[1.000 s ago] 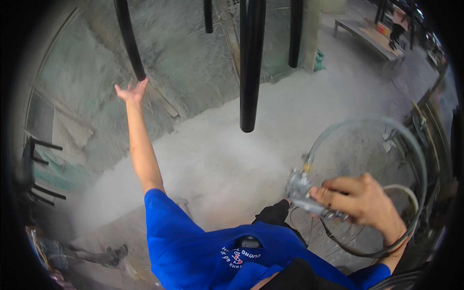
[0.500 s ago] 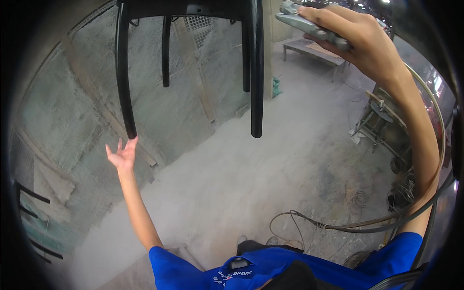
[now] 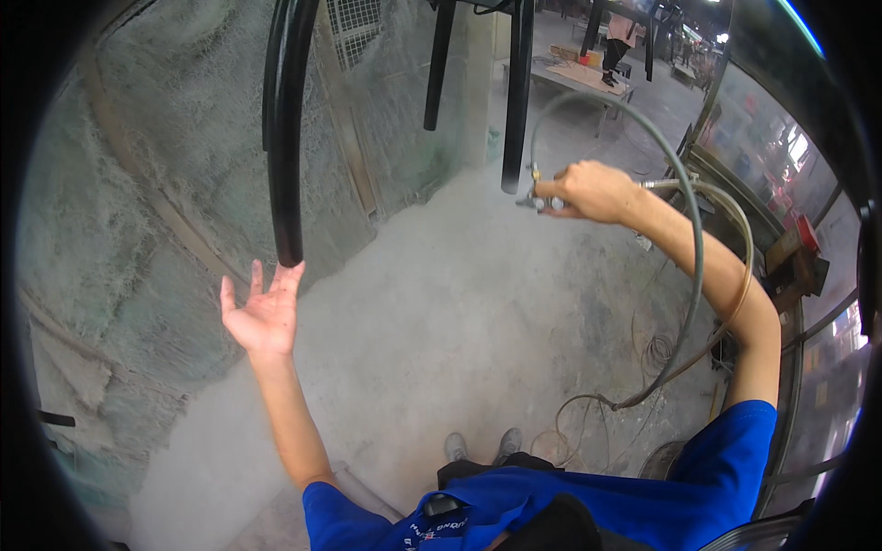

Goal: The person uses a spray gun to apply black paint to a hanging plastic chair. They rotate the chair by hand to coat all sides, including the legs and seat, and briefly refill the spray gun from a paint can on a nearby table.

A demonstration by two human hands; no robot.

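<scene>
A black chair hangs from above, its legs pointing down; most of its frame is cut off by the top edge. One leg comes down at the left of centre, and my left hand reaches up to its lower end. The fingertips touch that end, the palm faces up and the fingers are spread. My right hand is closed around a spray gun beside the tip of another chair leg. Hoses loop from the gun around my right forearm. The trigger is hidden by the fingers.
A dusty, fibre-coated wall stands on the left. Farther back are a low table, a person and other hanging black legs. Coiled hose lies on the right floor; glazed panels stand beyond.
My right hand with the spray gun has come down and toward the middle. The chair has turned, its legs shifting in view. My left hand stays at a leg's end, now slightly farther right.
</scene>
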